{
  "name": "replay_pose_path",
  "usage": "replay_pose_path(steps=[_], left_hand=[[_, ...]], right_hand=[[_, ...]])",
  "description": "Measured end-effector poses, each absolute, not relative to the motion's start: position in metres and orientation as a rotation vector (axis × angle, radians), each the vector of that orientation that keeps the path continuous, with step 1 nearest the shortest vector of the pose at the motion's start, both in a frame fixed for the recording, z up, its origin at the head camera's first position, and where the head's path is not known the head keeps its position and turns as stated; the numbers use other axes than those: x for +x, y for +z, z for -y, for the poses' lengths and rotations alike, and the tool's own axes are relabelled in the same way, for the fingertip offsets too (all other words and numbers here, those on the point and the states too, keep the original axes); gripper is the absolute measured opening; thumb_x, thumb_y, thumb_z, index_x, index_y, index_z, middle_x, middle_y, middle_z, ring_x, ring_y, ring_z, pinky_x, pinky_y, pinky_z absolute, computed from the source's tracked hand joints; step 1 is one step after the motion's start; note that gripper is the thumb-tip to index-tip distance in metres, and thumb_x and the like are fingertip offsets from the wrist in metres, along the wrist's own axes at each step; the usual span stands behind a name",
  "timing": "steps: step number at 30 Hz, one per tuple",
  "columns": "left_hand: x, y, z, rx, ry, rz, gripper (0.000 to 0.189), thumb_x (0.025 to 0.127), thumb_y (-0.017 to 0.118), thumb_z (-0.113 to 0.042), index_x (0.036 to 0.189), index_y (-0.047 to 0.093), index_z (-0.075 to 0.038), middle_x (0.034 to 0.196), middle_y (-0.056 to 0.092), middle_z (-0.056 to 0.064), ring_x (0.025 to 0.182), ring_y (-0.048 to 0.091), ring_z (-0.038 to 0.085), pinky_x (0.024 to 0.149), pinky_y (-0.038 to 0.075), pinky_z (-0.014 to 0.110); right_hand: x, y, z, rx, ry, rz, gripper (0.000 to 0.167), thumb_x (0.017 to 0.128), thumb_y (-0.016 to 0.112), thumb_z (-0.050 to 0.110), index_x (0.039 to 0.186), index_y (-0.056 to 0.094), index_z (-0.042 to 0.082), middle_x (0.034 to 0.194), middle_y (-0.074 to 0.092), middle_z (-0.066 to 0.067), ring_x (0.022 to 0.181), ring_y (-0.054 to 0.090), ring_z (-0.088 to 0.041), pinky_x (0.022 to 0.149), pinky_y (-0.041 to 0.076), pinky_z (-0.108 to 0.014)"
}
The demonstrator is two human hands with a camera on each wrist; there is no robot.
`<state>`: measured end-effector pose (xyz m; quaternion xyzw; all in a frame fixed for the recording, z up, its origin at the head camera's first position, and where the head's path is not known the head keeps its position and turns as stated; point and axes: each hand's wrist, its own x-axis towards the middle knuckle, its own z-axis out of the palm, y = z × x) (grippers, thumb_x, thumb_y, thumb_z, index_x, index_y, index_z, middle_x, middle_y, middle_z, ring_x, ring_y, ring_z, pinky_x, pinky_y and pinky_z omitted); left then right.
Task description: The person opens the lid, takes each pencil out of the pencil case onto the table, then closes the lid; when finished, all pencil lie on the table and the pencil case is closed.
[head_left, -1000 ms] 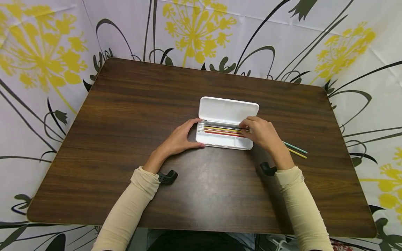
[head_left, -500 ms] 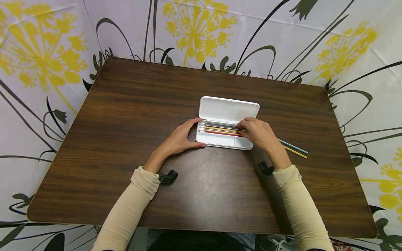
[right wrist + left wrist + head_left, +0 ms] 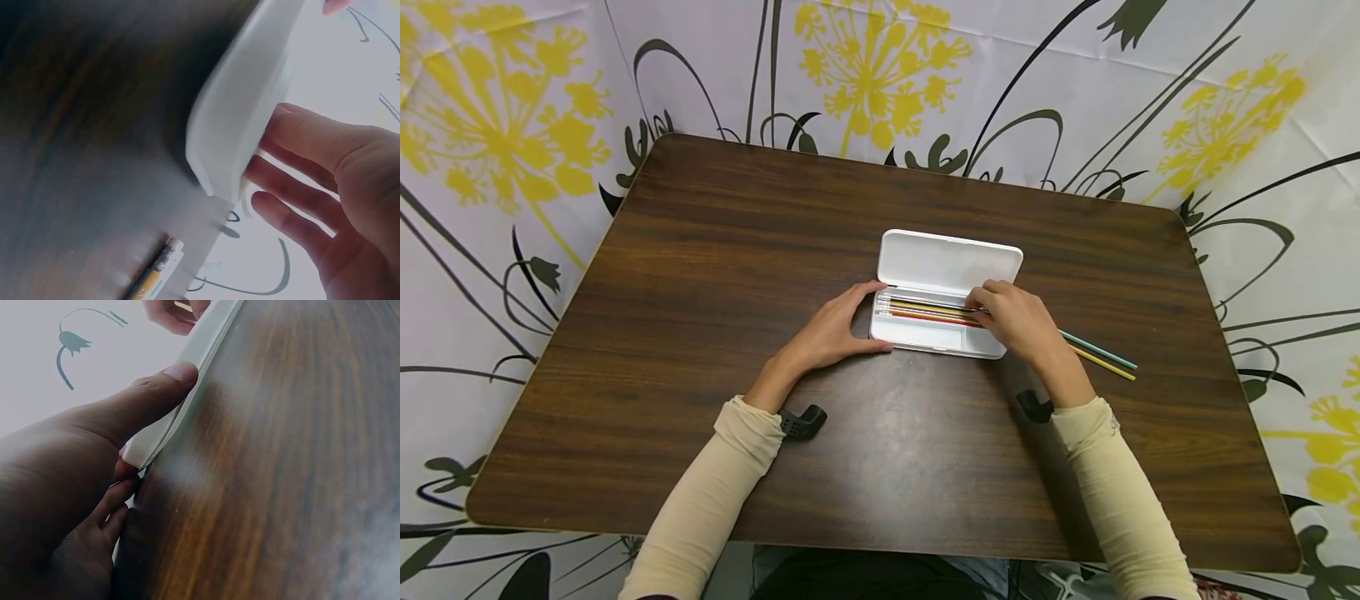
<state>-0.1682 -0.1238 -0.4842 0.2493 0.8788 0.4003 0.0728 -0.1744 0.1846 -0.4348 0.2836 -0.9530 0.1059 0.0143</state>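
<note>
A white pencil case (image 3: 925, 337) lies with its lid raised. My left hand (image 3: 827, 332) holds its left end, thumb along the front wall and fingers at the back corner. In the left wrist view, the thumb (image 3: 150, 394) presses the case edge (image 3: 209, 347). Several pencils (image 3: 925, 310), with red, yellow and dark barrels, lie side by side in the long compartment, white ends to the left. The curled fingers of my right hand (image 3: 1018, 321) reach inside over their right ends; thumb and fingers close together there. The case wall hides those fingertips in the right wrist view.
A teal pencil (image 3: 1101, 349) and a yellow pencil (image 3: 1105, 364) rest on the brown wooden table (image 3: 737, 225), right of the case and partly behind the right wrist. A small compartment (image 3: 974, 339) takes up the case's front right. Flower-printed cloth (image 3: 700, 67) hangs behind the table.
My right hand has shifted slightly left along the pencils, uncovering more of the two on the table. My left hand stays on the case's left end.
</note>
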Motion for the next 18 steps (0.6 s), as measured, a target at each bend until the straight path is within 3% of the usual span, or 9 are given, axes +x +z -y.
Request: replay_pose_path(steps=[5, 18], left_hand=[[-0.1681, -0.4834, 0.1239, 0.746, 1.204, -2.64, 0.095, 0.074, 0.085, -0.045, 0.15, 0.036, -0.015, 0.148, 0.042, 0.006, 0.136, 0.038, 0.025, 0.107, 0.033, 0.045], [-0.1695, -0.4865, 0.1242, 0.758, 1.209, -2.655, 0.094, 0.073, 0.085, -0.046, 0.149, 0.038, -0.015, 0.146, 0.044, 0.004, 0.135, 0.038, 0.022, 0.108, 0.032, 0.043]], right_hand=[[-0.1731, -0.4365, -0.1842, 0.869, 0.365, 2.946, 0.012, 0.088, 0.074, 0.006, 0.098, 0.074, 0.011, 0.096, 0.067, -0.003, 0.089, 0.061, -0.022, 0.072, 0.051, -0.043], [-0.1698, -0.4366, -0.1869, 0.876, 0.43, 2.87, 0.012, 0.085, 0.077, 0.008, 0.097, 0.075, 0.01, 0.092, 0.066, -0.003, 0.083, 0.061, -0.021, 0.069, 0.051, -0.042]])
